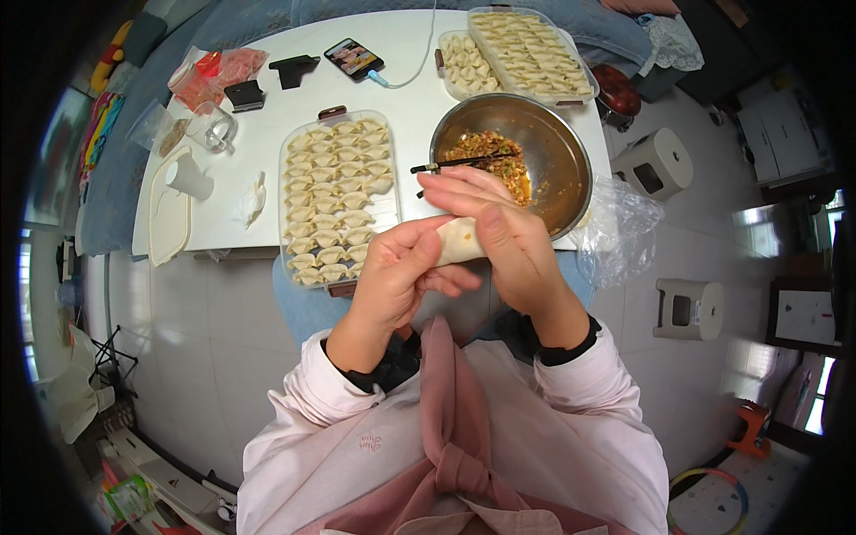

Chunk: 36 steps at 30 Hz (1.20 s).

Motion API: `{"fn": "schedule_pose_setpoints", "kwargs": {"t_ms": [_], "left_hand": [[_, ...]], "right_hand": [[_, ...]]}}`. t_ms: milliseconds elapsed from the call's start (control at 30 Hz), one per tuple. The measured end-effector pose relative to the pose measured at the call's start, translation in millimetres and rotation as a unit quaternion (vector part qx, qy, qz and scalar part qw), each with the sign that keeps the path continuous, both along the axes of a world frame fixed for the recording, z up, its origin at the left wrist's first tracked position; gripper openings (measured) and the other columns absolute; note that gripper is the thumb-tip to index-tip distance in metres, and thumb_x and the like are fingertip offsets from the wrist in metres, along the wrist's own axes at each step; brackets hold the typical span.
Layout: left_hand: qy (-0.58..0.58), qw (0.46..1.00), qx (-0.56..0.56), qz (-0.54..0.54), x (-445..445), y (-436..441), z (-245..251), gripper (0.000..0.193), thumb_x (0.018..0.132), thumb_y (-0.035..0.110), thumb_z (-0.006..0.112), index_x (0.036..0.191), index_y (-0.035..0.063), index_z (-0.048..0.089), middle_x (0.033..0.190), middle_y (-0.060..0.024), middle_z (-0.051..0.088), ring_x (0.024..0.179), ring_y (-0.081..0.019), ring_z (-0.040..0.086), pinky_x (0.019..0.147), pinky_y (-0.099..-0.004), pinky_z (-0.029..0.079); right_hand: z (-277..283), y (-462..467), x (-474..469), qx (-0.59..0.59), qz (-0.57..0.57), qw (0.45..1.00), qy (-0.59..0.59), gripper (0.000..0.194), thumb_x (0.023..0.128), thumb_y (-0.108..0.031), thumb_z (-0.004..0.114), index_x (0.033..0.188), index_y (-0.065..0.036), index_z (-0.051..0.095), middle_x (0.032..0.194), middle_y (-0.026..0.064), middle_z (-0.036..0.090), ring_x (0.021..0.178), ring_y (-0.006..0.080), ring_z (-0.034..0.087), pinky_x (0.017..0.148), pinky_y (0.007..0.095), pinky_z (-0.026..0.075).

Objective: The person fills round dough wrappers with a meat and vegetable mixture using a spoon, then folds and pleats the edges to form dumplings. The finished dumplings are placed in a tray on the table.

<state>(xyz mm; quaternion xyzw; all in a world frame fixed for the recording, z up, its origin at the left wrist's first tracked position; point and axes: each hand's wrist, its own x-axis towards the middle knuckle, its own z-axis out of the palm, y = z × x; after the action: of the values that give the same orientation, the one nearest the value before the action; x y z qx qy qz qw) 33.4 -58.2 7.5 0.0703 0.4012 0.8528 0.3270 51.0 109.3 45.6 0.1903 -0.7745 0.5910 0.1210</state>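
Observation:
Between both hands I hold a folded dumpling [460, 242], its pale wrapper closed over into a half-moon. My left hand [401, 264] grips its left end with thumb and fingers. Around the right end is my right hand [511, 241], thumb pressed on the wrapper and fingers stretched out to the left. Just beyond the hands stands a steel mixing bowl [558, 167] with minced filling [491, 147] and a pair of dark chopsticks [468, 161] resting in it. Left of the hands, a plastic tray [394, 157] carries rows of shaped dumplings [328, 200], its front end overhanging the table edge.
Two more dumpling-filled containers [535, 53] sit at the back right. A phone [353, 59] with a cable, a glass mug [212, 127], a paper cup [189, 175] and a crumpled tissue [251, 200] lie on the white table [267, 154]. A clear plastic bag [622, 227] hangs over the right edge.

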Motion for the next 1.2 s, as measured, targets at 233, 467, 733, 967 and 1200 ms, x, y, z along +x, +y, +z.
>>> {"fn": "schedule_pose_setpoints", "kwargs": {"t_ms": [233, 467, 733, 967, 1200], "left_hand": [[0.158, 0.977, 0.133, -0.058, -3, 13, 4, 0.103, 0.076, 0.071, 0.055, 0.138, -0.0087, 0.033, 0.073, -0.0160, 0.063, 0.048, -0.0200, 0.060, 0.044, -0.0239, 0.049], [0.216, 0.974, -0.011, -0.061, -9, 10, 25, 0.091, 0.083, 0.074, 0.040, 0.131, -0.0034, 0.049, 0.064, -0.0081, 0.059, 0.044, -0.0095, 0.051, 0.041, -0.0198, 0.040], [0.318, 0.940, -0.128, -0.009, -5, 8, 45, 0.071, 0.096, 0.058, 0.031, 0.127, -0.0017, 0.055, 0.067, -0.0023, 0.060, 0.048, -0.0054, 0.047, 0.043, -0.0196, 0.033], [0.379, 0.911, -0.160, 0.002, -2, 3, 57, 0.055, 0.100, 0.040, 0.036, 0.121, -0.0049, 0.058, 0.073, -0.0067, 0.063, 0.049, -0.0070, 0.049, 0.044, -0.0194, 0.035], [0.379, 0.914, -0.139, 0.046, 1, 7, 58, 0.044, 0.100, 0.028, 0.034, 0.121, -0.0002, 0.060, 0.072, -0.0070, 0.064, 0.048, -0.0072, 0.051, 0.046, -0.0206, 0.040]], "right_hand": [[4, -25, 11, -0.304, 0.012, 0.929, -0.212, 0.082, 0.099, -0.056, 0.018, 0.129, 0.016, 0.040, 0.124, 0.0299, 0.053, 0.111, 0.0278, 0.056, 0.099, 0.0357, 0.042], [8, -15, 17, -0.076, -0.029, 0.987, -0.142, 0.056, 0.103, -0.036, 0.025, 0.102, 0.006, 0.062, 0.089, 0.0129, 0.066, 0.083, 0.0247, 0.061, 0.079, 0.0344, 0.046], [5, -10, 13, -0.004, -0.054, 0.997, 0.050, 0.042, 0.101, -0.024, 0.037, 0.076, -0.002, 0.064, 0.072, 0.0116, 0.063, 0.068, 0.0328, 0.058, 0.063, 0.0398, 0.046], [25, -7, 15, -0.016, -0.017, 0.999, 0.033, 0.034, 0.098, -0.022, 0.044, 0.078, -0.002, 0.064, 0.071, 0.0111, 0.063, 0.071, 0.0321, 0.060, 0.064, 0.0386, 0.048], [34, -6, 6, 0.052, 0.011, 0.991, 0.120, 0.027, 0.093, -0.014, 0.049, 0.071, -0.005, 0.062, 0.067, 0.0084, 0.062, 0.061, 0.0291, 0.059, 0.055, 0.0368, 0.047]]}}
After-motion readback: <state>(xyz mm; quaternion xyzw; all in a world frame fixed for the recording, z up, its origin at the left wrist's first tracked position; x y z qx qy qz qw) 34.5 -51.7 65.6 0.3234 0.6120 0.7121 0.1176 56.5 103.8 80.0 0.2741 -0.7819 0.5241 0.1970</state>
